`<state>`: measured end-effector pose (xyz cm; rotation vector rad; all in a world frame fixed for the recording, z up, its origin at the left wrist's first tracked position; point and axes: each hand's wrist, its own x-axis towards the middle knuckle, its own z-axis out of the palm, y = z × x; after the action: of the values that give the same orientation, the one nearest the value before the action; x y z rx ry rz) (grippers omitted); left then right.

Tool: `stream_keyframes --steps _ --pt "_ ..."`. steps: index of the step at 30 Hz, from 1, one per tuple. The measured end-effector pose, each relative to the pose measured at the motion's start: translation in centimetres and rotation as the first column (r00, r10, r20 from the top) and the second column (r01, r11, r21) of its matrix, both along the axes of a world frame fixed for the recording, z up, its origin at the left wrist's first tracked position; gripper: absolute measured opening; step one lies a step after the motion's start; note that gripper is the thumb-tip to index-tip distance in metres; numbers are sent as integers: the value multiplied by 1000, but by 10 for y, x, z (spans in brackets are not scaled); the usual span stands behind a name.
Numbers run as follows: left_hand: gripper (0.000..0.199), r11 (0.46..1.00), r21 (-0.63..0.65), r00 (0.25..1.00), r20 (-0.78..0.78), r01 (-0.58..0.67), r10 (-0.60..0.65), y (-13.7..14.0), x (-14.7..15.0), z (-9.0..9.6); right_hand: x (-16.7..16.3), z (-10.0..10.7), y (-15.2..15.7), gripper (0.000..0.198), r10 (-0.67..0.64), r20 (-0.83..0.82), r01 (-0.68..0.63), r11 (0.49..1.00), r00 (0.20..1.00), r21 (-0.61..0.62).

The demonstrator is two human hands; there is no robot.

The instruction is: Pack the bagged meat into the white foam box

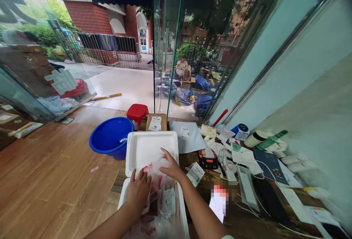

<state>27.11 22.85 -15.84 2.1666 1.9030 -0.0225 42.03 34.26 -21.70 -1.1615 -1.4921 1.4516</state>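
- Countertop point(242, 213) of dark wood, along a pale wall at the person's right, carries the largest spread: papers, cables, a white remote-like bar point(247, 189), a dark blue booklet point(271, 164) and a grey mailer bag point(187, 138) with a label.
- Foam box point(152, 147), white and hinged, lies open at the near edge of the counter; its lid stands back flat toward the window and shows bare, while the lower tray point(183, 209) holds the goods.
- Plastic bag point(162, 191), clear with red print, sits in that lower tray, bunched and with its mouth at the top; by the look of it the contents are already in the box and the bag is being handled, with the lid not yet shut.
- Blue basin point(110, 138) stands just left of the lid, a red stool point(137, 112) and a labelled cardboard box point(156, 121) behind it.
- Left hand point(139, 189) lies palm down on the bag's left side, fingers close together and pressing the plastic rather than gripping it, as far as can be told.
- Right hand point(172, 167) reaches across to the bag's upper edge, fingertips pinched on a fold of the clear plastic near the lid's hinge.
- Handheld scanner point(208, 160), black and orange, rests just right of the box, untouched, beside a loose shipping label point(195, 173).
- Judgement: packing looks well under way; closing and labelling appear left to do.
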Motion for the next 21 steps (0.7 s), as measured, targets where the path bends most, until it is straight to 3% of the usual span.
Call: stream_keyframes --steps 1,4,6,9,11,13,16,18,21 --pt "31 999 -7 999 0 38 -38 -5 -1 -6 -7 2 5 71 29 -7 -29 999 1000 -24" --pt "40 980 -21 977 75 200 -198 -11 -5 -27 -29 1 23 36 6 -45 -10 996 999 -91" --pt "48 955 -24 944 161 297 -289 -5 -12 -36 -39 0 33 45 -43 -101 28 989 994 -147" --pt "36 945 2 904 288 328 -315 14 -28 -34 -41 2 40 60 -90 -218 37 971 972 -235" --pt "26 961 50 885 379 272 -270 26 -40 -21 -38 6 41 63 -107 -283 29 963 953 -267" --pt "28 987 87 842 516 132 -158 34 -49 -5 -36 11 40 62 -110 -318 17 959 942 -282" --pt "62 995 52 708 706 -82 22 34 -51 12 -35 16 41 53 -96 -313 -2 954 945 -298" --pt "71 990 19 648 758 -139 76 21 -47 15 -32 15 46 44 -110 -275 20 950 955 -311" --pt "65 979 5 623 772 -205 126 -14 -41 6 -25 9 55 35 -185 -196 115 940 963 -321"
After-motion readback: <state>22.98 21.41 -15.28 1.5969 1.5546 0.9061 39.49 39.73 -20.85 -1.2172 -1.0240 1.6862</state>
